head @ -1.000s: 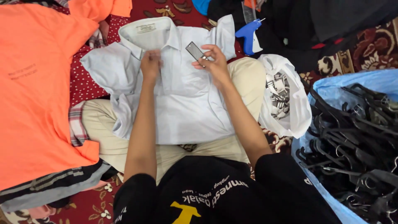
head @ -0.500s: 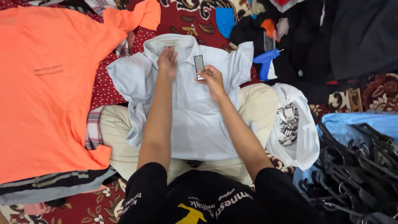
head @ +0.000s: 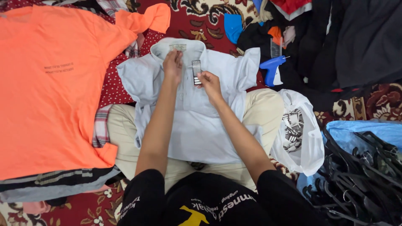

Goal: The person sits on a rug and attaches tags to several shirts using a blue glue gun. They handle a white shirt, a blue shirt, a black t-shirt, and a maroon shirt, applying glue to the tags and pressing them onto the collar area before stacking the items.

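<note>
Head view shows a small striped tag (head: pixel 196 72) pinched by its edge in the fingertips of the right hand (head: pixel 210 83), held just below the collar of a pale blue polo shirt (head: pixel 197 125) that lies spread over the person's lap. The left hand (head: pixel 173 63) presses flat on the collar and placket beside the tag, its fingers closed onto the cloth rather than around anything.

As I judge it, the tag could slip from so light a pinch and drop into the shirt's folds, and the collar could bunch or shift under the left hand, since the shirt rests on soft, uneven knees (no firm surface beneath it).

Around the shirt: an orange T-shirt (head: pixel 54 83) lies to the left on a red patterned carpet (head: pixel 201 16), a blue tagging gun (head: pixel 271 69) rests on dark clothes to the upper right, a white plastic bag (head: pixel 299 134) of more striped tags sits just beside the right knee, and a heap of black hangers (head: pixel 360 175) fills the lower right.

Compared with half a second earlier, the tag stands more upright and nearer the collar, and both hands sit slightly closer together.
</note>
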